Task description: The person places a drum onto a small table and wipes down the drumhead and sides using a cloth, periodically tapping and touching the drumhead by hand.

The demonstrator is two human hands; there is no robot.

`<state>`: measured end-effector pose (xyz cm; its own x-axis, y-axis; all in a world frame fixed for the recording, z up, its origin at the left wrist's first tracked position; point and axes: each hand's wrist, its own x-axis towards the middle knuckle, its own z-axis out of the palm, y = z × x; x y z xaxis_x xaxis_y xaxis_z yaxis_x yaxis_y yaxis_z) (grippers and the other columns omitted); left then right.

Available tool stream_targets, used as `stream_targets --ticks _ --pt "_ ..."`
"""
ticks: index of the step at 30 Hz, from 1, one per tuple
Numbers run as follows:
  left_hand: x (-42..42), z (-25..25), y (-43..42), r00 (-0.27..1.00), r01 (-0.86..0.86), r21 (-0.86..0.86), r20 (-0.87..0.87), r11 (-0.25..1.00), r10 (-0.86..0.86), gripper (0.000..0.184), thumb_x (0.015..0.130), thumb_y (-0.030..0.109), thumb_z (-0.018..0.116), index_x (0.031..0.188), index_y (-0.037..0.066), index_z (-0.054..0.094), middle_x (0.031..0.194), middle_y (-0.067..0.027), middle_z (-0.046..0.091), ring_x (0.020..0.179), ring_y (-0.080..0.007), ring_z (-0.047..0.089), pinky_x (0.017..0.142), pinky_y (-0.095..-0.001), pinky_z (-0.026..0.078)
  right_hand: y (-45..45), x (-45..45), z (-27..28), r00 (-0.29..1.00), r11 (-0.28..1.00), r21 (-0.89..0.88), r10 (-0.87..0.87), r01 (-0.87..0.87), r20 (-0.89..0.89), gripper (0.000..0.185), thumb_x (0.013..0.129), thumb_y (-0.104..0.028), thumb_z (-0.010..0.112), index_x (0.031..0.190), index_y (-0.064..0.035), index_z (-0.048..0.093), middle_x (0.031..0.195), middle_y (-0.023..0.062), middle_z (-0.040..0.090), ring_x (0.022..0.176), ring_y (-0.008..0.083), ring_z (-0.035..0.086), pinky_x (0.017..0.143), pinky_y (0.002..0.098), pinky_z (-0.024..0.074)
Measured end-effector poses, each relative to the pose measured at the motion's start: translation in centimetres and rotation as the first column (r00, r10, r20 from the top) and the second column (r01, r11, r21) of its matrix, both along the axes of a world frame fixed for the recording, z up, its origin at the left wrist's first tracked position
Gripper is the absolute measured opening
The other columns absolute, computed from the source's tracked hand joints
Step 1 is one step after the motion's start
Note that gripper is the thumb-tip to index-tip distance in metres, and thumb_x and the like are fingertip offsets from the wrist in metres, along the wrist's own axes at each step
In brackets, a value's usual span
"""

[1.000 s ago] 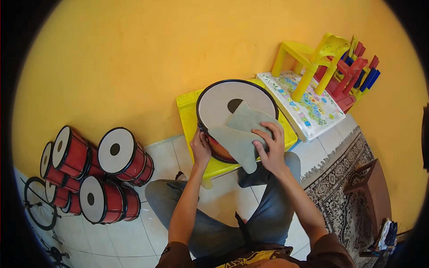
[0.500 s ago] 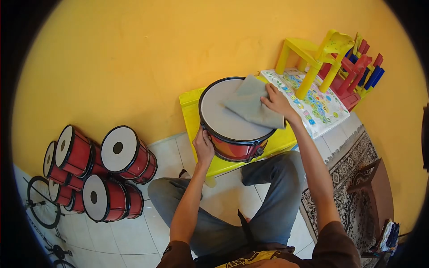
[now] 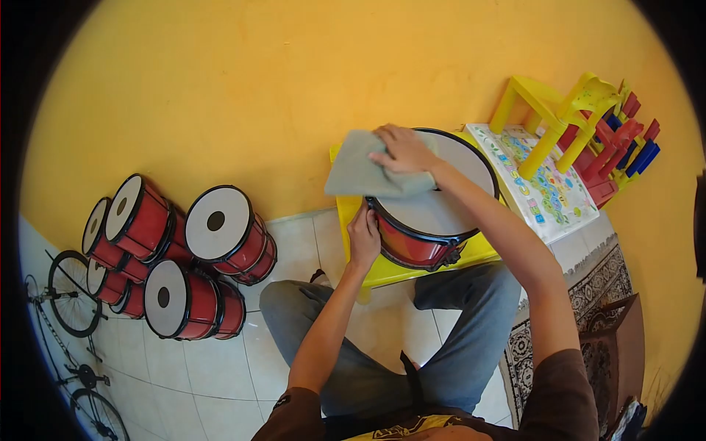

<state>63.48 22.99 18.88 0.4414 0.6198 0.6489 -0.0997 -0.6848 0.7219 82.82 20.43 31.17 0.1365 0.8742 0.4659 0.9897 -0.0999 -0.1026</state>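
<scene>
A red snare-type drum (image 3: pixel 456 209) with a white head and black rims rests on a yellow plastic table (image 3: pixel 344 220) in front of me. My right hand (image 3: pixel 404 149) presses a grey-green cloth (image 3: pixel 357 165) on the left part of the drumhead, and the cloth hangs past the rim. Fingers of this hand lie bent over the fabric. At the drum's lower left side, my left hand (image 3: pixel 364 237) grips the black rim, with the fingertips partly hidden against the shell.
Several red drums (image 3: pixel 197 300) stand stacked on the tiled floor at left, near a bicycle (image 3: pixel 73 283). To the right, a yellow plastic chair (image 3: pixel 559 110) stands on a white patterned tabletop (image 3: pixel 544 209). A patterned rug (image 3: pixel 599 275) and brown wooden furniture (image 3: pixel 625 345) lie beyond.
My right hand has swept the cloth from the right side of the drumhead to its left edge. My left hand stays at the rim. The view has shifted slightly.
</scene>
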Motion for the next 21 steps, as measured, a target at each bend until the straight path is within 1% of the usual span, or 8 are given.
stream_targets --ticks 2,5,7,10,13,15,18,21 --pt "-0.6 -0.5 0.2 0.992 0.033 -0.013 -0.122 0.999 -0.034 0.018 0.096 0.003 0.042 0.102 -0.006 0.057 0.085 -0.0274 0.059 0.083 -0.0444 0.061 0.069 -0.0451 0.047 -0.1 -3.5 1.4 0.985 0.979 -0.107 0.172 -0.173 -0.022 0.067 0.094 -0.058 0.047 0.125 0.0012 0.055 0.136 0.0245 0.050 0.132 0.0409 0.042 0.111 0.0489 0.0306" --pt "-0.1 -3.8 0.8 0.989 -0.064 0.251 -0.112 0.966 0.095 0.037 0.096 0.009 0.052 0.131 -0.004 0.051 0.122 -0.0266 0.059 0.120 -0.0401 0.054 0.091 -0.0424 0.049 -1.6 -5.7 2.2 0.948 0.940 -0.131 0.302 -0.314 -0.103 0.061 0.093 -0.054 0.052 0.120 0.0006 0.059 0.136 0.0243 0.050 0.134 0.0405 0.040 0.112 0.0488 0.0311" --pt "0.0 -3.9 0.8 0.999 -0.042 0.272 -0.017 0.961 0.048 0.043 0.095 0.011 0.054 0.137 0.000 0.048 0.126 -0.0236 0.057 0.124 -0.0360 0.051 0.092 -0.0402 0.050 -3.5 -7.7 2.1 0.917 0.912 -0.131 0.370 -0.389 -0.146 0.056 0.092 -0.049 0.057 0.119 0.0000 0.059 0.137 0.0235 0.050 0.135 0.0400 0.039 0.112 0.0485 0.0318" --pt "0.3 -3.7 0.2 0.952 0.241 -0.060 0.206 0.969 -0.224 0.049 0.095 0.012 0.055 0.142 0.002 0.043 0.124 -0.0208 0.058 0.122 -0.0325 0.053 0.091 -0.0377 0.050 -7.7 -10.6 3.3 0.892 0.898 -0.114 0.393 -0.424 -0.224 0.048 0.089 -0.038 0.065 0.122 -0.0030 0.059 0.140 0.0211 0.049 0.136 0.0393 0.039 0.111 0.0478 0.0336" --pt "0.1 -2.3 -0.9 0.722 0.668 -0.412 0.562 0.620 -0.404 0.053 0.095 0.012 0.055 0.145 0.004 0.040 0.120 -0.0189 0.061 0.116 -0.0303 0.057 0.089 -0.0355 0.051 -12.1 -12.4 3.9 0.934 0.943 -0.124 0.274 -0.308 -0.230 0.049 0.085 -0.032 0.070 0.127 -0.0075 0.058 0.142 0.0179 0.049 0.134 0.0362 0.042 0.110 0.0461 0.0359" --pt "0.2 -2.0 -0.5 0.719 0.693 -0.540 0.559 0.477 -0.412 0.053 0.096 0.010 0.054 0.146 0.004 0.039 0.114 -0.0187 0.063 0.108 -0.0294 0.061 0.087 -0.0341 0.052 -14.7 -13.1 3.5 0.973 0.971 -0.129 0.184 -0.202 -0.137 0.054 0.083 -0.029 0.071 0.131 -0.0107 0.055 0.143 0.0161 0.048 0.134 0.0341 0.044 0.109 0.0455 0.0370" --pt "0.2 -1.9 0.9 0.934 0.356 -0.480 0.153 0.802 -0.323 0.034 0.097 0.008 0.049 0.130 0.001 0.046 0.095 -0.0193 0.064 0.087 -0.0326 0.065 0.077 -0.0366 0.051 -18.5 -13.3 2.7 0.997 0.995 -0.085 0.059 -0.054 0.050 0.063 0.081 -0.025 0.072 0.139 -0.0147 0.050 0.146 0.0147 0.045 0.134 0.0330 0.044 0.110 0.0460 0.0360" --pt "-0.4 1.2 -0.3 0.999 0.046 -0.014 -0.011 0.999 -0.047 0.018 0.099 0.009 0.045 0.100 -0.005 0.057 0.076 -0.0214 0.060 0.070 -0.0413 0.060 0.064 -0.0444 0.047 -21.4 -12.8 0.7 0.984 0.984 0.073 -0.165 0.160 0.063 0.067 0.082 -0.022 0.070 0.143 -0.0151 0.046 0.150 0.0160 0.040 0.137 0.0335 0.040 0.113 0.0473 0.0304"
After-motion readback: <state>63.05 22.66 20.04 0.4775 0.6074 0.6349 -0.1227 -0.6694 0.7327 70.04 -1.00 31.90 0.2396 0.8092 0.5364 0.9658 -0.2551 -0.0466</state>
